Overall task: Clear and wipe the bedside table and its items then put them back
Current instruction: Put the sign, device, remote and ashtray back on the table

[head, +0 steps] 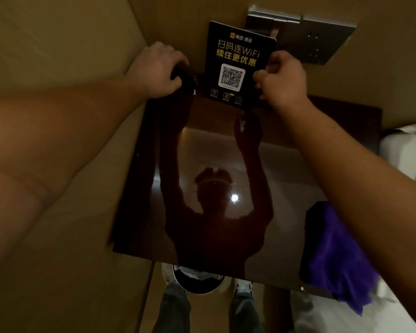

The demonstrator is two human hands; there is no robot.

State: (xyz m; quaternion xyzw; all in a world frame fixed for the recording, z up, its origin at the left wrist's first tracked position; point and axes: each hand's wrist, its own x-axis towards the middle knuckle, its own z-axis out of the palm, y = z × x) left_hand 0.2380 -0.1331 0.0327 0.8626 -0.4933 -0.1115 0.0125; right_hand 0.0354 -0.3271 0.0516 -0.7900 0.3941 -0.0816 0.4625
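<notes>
Right hand: the right hand (282, 79) pinches the right edge of the black WiFi sign (235, 66), its grip grasping the card at about the height of the QR code.
Left hand: the left hand (157, 69) has its grip curled round a small dark object (184, 78) at the table's far left corner; too dim to tell what it is.
WiFi sign: upright at the back edge of the table (226, 179), against the wall, below the switch panel (322, 42).
Table: glossy dark top, mirroring both raised arms.
Cloth: a purple cloth (339, 255) lies on the table's near right corner, drooping over the edge.
Floor: a bin (197, 280) just beyond the near edge.
</notes>
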